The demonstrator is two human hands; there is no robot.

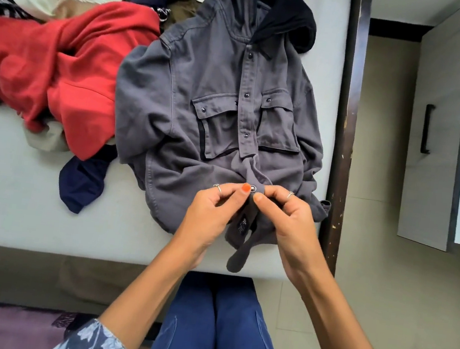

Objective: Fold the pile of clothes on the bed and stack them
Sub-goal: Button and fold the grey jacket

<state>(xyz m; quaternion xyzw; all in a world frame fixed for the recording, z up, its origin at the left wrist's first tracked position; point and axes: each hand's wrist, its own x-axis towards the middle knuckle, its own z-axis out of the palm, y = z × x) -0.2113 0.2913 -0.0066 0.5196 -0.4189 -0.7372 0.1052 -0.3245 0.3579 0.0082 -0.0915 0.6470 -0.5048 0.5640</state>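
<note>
A grey cotton hooded shirt (216, 109) lay face up on the pale bed (2, 204), hood away from the person, its long axis running straight out from them. Both hands met at its near hem: the left hand (213, 210) and right hand (289, 222) each pinched the placket around a metal snap (253, 189). Beside it, leftward, lay a crumpled red garment (62, 66) among the unfolded pile.
</note>
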